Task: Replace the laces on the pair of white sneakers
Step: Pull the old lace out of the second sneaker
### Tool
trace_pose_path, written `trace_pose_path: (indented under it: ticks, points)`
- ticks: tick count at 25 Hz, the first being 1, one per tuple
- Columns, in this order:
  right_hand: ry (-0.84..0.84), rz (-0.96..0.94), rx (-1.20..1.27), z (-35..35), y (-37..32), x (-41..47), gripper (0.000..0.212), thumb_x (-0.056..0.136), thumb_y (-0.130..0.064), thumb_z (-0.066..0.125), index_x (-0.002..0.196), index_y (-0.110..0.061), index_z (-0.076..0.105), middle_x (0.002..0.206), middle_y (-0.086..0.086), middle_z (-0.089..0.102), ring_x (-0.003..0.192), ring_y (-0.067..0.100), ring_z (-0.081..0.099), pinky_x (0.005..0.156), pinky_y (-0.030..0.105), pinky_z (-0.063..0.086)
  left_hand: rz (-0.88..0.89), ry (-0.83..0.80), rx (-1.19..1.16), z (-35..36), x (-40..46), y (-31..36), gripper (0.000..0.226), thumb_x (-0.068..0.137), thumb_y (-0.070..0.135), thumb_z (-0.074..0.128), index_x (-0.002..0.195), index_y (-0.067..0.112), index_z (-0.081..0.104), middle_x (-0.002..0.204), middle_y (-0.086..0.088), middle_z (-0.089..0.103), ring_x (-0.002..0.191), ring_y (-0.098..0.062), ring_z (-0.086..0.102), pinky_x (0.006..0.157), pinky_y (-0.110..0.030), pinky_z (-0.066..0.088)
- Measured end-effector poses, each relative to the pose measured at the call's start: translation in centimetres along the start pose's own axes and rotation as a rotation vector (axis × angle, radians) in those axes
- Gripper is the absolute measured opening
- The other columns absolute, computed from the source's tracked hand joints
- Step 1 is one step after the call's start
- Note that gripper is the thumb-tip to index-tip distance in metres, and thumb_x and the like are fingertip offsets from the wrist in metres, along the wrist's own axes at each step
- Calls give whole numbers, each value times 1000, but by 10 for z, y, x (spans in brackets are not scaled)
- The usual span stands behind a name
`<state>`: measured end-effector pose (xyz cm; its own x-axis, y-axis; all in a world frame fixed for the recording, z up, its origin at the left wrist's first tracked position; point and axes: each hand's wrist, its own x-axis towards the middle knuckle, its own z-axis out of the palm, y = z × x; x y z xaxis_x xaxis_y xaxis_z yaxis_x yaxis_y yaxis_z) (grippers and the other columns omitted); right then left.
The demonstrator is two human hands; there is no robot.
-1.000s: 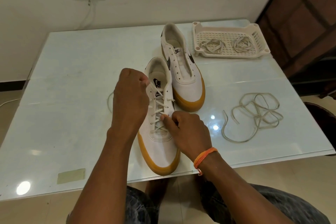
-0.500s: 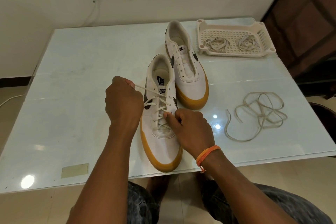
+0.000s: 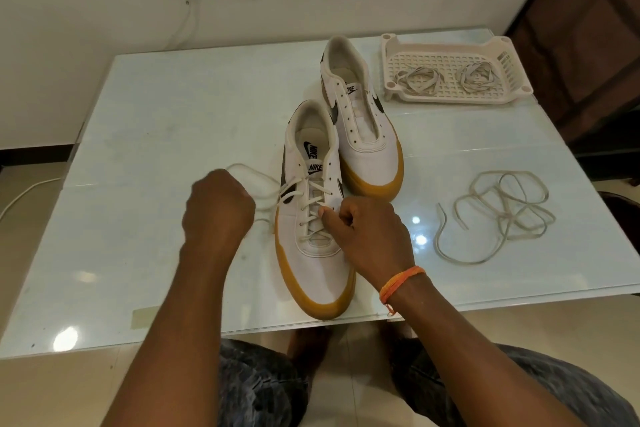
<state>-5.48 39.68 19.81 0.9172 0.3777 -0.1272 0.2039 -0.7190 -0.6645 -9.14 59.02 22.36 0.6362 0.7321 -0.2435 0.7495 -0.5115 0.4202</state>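
On the table (image 3: 145, 149), the near sneaker (image 3: 311, 236) lies toe toward the person, its long axis running away. Its lace (image 3: 263, 180) is drawn leftward in the clenched left hand (image 3: 218, 211). The right hand (image 3: 367, 236) is nearer the eyelets, its fingers (image 3: 337, 218) pinching the crossings there.

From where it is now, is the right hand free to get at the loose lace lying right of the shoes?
Probably not yet: the right hand pinches the near sneaker at its eyelets. The table between it and the loose lace looks bare, so once it lets go, likely yes.
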Motion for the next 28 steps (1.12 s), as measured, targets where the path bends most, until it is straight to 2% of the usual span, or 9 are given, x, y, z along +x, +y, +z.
trace_pose_path:
  ticks: [3,6,8,10,13,18,22,25,28]
  points:
    - [178,-163,-1,-1,-2,5,21,87,-41,67,83,-22,60,75,-8,58,65,11,55,56,23,45,26,-138,146,10,-11,8,17,85,11,60,100,9,69,103,-11,67,95,-30,64,80,-35,51]
    - [321,-373,-78,4,-12,14,19,88,-27,67,105,-17,68,106,3,56,82,15,57,60,23,48,234,-35,127,11,-28,13,17,87,12,60,98,11,72,101,-7,69,89,-24,63,75,-30,51]
    - [333,-364,-162,13,-22,20,10,90,-19,65,96,-14,70,116,8,52,85,20,56,59,25,47,302,-16,-38,13,-48,20,19,88,7,56,93,13,74,89,-2,70,69,-10,58,58,-15,42]
    - [321,-315,-237,19,-29,24,2,86,-11,67,85,-11,68,117,11,51,86,25,55,56,26,44,303,-30,-151,19,-67,24,21,94,12,53,89,18,73,79,4,68,61,-6,56,56,-7,37]
    - [242,-278,-119,13,-28,32,6,85,-6,70,81,-9,66,115,6,49,83,20,57,57,29,51,257,-19,-205,29,-82,22,23,98,31,52,106,20,71,96,4,72,79,-11,65,84,-18,51]
    - [266,-318,-269,13,-26,28,17,81,5,66,90,-6,58,116,11,47,72,17,54,55,21,42,225,-54,86,39,-96,29,31,98,38,51,125,21,54,115,2,66,99,-16,66,79,-22,47]
    - [52,-99,309,-7,-17,31,10,98,-8,50,91,-11,57,107,8,50,87,2,52,79,8,41,210,-90,127,28,-89,31,23,98,45,50,100,22,56,96,6,64,74,-9,53,55,-13,28]
    - [-213,144,922,-29,-6,29,18,101,-14,47,101,-11,65,108,14,68,103,17,64,99,31,50,232,-181,185,19,-81,35,18,97,35,55,87,20,56,77,5,55,67,-9,46,47,-17,22]
    - [5,2,626,-22,-8,29,12,96,-14,55,105,-17,62,110,4,62,92,17,65,90,38,55,252,-274,168,15,-85,42,18,98,25,53,108,11,60,73,6,45,70,-10,48,54,-17,33]
